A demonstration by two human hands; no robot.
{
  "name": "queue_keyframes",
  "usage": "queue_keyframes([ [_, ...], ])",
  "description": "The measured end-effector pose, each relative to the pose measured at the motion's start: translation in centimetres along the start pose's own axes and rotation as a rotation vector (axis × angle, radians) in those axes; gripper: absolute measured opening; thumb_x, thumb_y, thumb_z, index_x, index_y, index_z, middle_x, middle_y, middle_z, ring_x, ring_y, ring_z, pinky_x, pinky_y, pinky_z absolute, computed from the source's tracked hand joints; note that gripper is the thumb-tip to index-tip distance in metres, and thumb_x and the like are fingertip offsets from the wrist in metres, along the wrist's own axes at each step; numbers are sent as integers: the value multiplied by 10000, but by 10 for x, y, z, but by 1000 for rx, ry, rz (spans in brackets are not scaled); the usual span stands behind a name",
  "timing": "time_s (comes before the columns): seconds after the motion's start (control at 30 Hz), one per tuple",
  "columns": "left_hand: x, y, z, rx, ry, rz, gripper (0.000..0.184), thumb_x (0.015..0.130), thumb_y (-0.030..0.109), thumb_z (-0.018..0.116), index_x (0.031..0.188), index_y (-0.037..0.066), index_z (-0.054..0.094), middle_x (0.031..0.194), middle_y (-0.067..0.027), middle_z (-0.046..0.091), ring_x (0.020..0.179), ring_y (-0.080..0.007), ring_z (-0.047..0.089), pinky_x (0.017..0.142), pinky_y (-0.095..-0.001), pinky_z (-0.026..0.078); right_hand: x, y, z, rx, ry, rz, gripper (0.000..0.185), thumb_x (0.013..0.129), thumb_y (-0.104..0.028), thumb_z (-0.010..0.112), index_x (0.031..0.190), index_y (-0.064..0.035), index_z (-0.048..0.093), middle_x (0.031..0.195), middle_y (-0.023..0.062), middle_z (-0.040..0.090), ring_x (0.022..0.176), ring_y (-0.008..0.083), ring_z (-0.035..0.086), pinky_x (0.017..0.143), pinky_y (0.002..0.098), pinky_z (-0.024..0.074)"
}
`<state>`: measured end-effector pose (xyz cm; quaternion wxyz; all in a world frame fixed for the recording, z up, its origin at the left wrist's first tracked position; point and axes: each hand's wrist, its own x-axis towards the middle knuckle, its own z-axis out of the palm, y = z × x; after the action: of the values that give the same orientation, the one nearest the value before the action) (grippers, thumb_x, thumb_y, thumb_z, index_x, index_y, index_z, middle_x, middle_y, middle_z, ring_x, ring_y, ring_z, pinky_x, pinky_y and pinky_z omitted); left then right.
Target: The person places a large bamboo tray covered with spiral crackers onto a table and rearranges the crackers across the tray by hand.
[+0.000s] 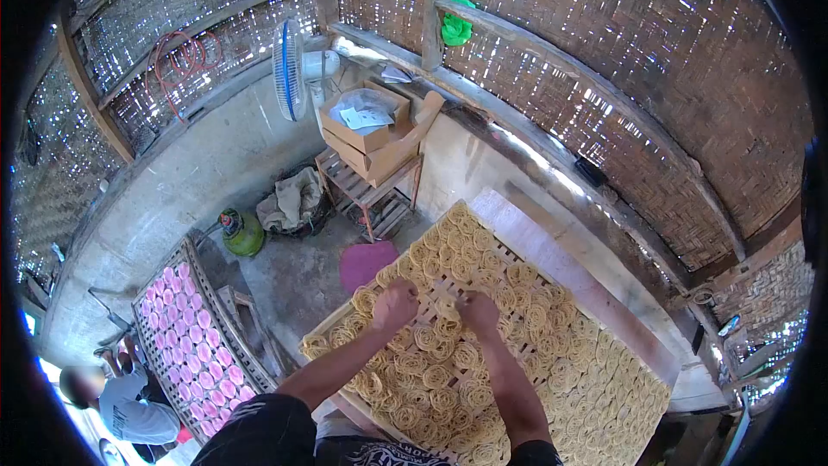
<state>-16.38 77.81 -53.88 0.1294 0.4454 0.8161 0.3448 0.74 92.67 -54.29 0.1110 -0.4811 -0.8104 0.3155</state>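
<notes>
I'm working my left hand (395, 306) and right hand (479, 312) beside a noodle coil (447, 306) above the rack (330, 319), unable to tell whether either grip is closed, with crowding risking snagged strands.

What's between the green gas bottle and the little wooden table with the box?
A crumpled, greyish cloth, heaped on something dark, lies between the gas bottle and the table. The head view shows it.
</notes>
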Motion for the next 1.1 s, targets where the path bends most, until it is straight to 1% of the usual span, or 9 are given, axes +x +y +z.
queue_keyframes([
  [0.17,-52,-16,19,161,-6,412,175,779,218,710,918,112,706,1065,-89,643,1040,-284,602,938,-468,453,3,-27,21,-194,84,-316,367,821,-230,687,1179,-147,671,1091,113,652,965,314,660,795,449,536],
  [0.37,-25,-20,16,176,-62,266,278,794,266,709,1036,128,700,1128,-106,598,1121,-297,554,995,-467,420,54,-27,55,-440,84,-676,264,812,-161,655,1074,-138,670,1171,118,634,1003,326,652,831,456,516],
  [0.47,5,-25,20,264,-19,265,324,787,261,702,1082,128,677,1178,-93,579,1162,-282,523,996,-451,424,51,-37,44,-580,-79,-609,252,763,-157,682,1011,-111,687,1107,100,657,1094,297,616,862,442,521],
  [0.57,22,-36,21,407,-78,373,334,792,186,662,1118,114,648,1171,-82,565,1168,-266,505,997,-433,424,57,-36,48,-448,176,-641,187,750,-160,695,919,-81,702,992,114,690,959,314,661,780,424,533],
  [0.67,31,-44,19,516,-129,513,301,808,147,626,1102,85,647,1125,-91,579,1136,-280,527,971,-441,437,56,-46,35,131,278,-197,130,760,-159,682,800,-36,690,776,111,685,747,280,678,658,397,525],
  [0.77,40,-47,30,380,55,485,247,847,131,592,1072,45,646,1049,-125,601,1047,-330,581,899,-466,472,66,-26,17,549,387,-135,179,778,-173,659,747,3,664,622,100,621,598,226,630,582,372,503],
  [0.87,39,-14,15,-52,207,160,195,895,135,566,1035,26,647,972,-166,610,931,-393,620,820,-494,499,46,-10,-11,841,-53,205,192,795,-176,634,780,14,658,606,76,574,607,160,599,588,356,500],
  [0.97,21,-6,18,-172,131,-72,163,915,143,574,1003,30,649,932,-183,610,867,-426,632,783,-509,509,36,18,-1,473,-241,214,211,818,-213,652,781,-7,674,692,103,629,643,204,633,602,377,509],
  [1.1,5,-21,23,-2,97,-35,151,892,172,618,986,66,672,981,-176,605,889,-413,620,779,-500,516,34,-1,17,-219,202,-346,219,803,-268,719,840,-53,702,847,127,674,753,302,667,650,417,528],
])
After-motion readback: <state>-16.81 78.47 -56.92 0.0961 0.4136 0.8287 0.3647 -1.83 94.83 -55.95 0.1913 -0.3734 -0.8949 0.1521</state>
